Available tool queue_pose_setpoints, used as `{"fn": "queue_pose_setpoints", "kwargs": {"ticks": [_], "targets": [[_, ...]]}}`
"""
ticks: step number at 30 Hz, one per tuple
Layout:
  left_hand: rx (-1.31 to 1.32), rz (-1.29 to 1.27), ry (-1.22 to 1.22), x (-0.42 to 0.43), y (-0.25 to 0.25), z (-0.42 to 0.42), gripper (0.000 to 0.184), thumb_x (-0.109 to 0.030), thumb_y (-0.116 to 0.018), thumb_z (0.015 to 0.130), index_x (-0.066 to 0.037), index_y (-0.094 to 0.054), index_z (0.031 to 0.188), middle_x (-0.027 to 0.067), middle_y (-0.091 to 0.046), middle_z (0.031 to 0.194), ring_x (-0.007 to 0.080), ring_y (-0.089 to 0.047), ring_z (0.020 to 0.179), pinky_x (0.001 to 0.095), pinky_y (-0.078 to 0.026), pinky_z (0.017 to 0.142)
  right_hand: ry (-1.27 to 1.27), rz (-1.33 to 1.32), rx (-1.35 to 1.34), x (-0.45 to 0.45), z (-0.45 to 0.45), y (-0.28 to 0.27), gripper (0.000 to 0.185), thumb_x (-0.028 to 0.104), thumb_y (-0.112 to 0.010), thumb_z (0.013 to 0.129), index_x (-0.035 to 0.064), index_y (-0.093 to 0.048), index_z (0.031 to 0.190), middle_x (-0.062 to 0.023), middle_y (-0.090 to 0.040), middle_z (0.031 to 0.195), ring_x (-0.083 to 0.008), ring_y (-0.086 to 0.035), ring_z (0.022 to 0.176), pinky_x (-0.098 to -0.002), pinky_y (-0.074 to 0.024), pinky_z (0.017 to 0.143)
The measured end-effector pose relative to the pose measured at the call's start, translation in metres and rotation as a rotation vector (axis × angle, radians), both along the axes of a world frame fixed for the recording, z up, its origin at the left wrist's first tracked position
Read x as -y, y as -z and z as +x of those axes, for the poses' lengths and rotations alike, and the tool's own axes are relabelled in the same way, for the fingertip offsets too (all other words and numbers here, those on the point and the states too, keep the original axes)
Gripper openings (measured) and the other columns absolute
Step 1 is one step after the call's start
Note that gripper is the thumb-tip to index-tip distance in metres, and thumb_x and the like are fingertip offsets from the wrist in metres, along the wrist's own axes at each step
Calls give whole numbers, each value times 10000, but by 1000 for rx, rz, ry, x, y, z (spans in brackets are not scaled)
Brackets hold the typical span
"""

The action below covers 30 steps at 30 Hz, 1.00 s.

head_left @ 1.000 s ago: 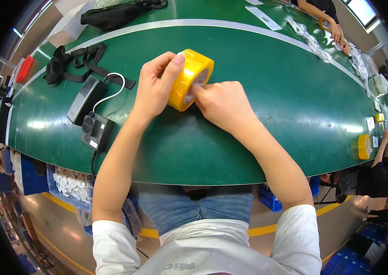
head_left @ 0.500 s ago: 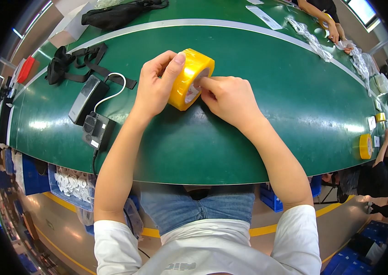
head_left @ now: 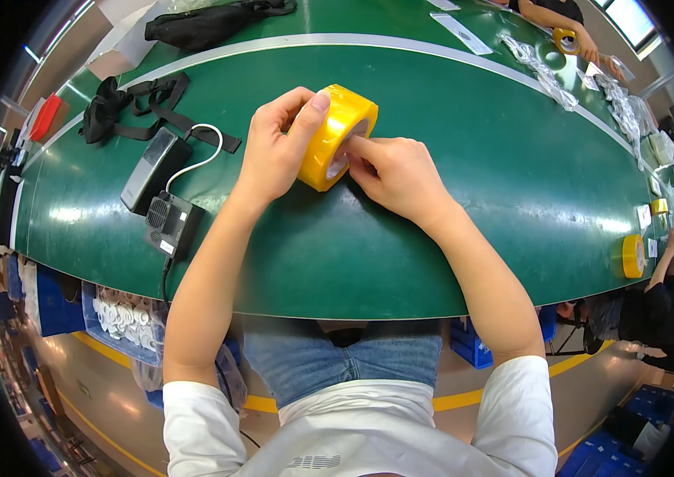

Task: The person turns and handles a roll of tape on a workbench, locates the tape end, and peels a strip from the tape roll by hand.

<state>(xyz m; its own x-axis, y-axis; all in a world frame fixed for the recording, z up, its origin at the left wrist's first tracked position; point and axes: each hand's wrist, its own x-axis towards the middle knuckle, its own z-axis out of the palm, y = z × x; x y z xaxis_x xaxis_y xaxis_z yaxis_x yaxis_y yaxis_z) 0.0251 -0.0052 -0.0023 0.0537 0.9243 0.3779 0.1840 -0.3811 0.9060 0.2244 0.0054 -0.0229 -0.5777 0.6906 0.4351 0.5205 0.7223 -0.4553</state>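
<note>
Between the left hand [head_left: 275, 151] and right hand [head_left: 402, 176], a tape roll [head_left: 334, 127] is held over the table [head_left: 384, 270]. To its left are placed a power bank [head_left: 148, 169] and straps [head_left: 101, 111], with a bag [head_left: 213, 28] laid behind; a second roll [head_left: 633, 256] is set far right.

Right hand [head_left: 402, 176] partly hidden in tape roll [head_left: 327, 143], top co-worker [head_left: 557, 11] cut off

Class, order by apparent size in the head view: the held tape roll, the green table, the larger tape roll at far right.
1. Green table
2. Held tape roll
3. Larger far-right tape roll
</note>
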Motion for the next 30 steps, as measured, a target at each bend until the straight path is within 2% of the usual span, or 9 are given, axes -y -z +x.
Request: {"fn": "queue_pose_setpoints", "kwargs": {"ticks": [5, 16, 30], "targets": [[0, 4, -1, 0, 1, -1, 399, -363, -592, 1029, 8, -625, 886, 4, -587, 746, 59, -514, 716, 235, -424, 647, 16, 39, -43, 1, -2, 1, 75, 163, -657, 885, 126, -648, 949, -106, -703, 800, -315, -691, 724, -428, -561, 639], [-10, 12, -9, -1, 2, 0, 401, -364, -587, 1033, 6, -620, 880, 2, -575, 737, 59, -503, 705, 235, -417, 637, 10, 30, 128, 0, 0, -4, 74, 173, -655, 896, 150, -665, 965, -96, -719, 799, -297, -706, 736, -415, -569, 643], [4, 0, -6, -1, 2, 1, 418, -376, -578, 1038, 2, -604, 864, -3, -547, 731, 61, -477, 700, 233, -398, 634, -13, 82, 172, 3, 1, -8, 134, 125, -642, 883, 170, -682, 1004, -103, -725, 815, -304, -712, 740, -411, -571, 639]]}}
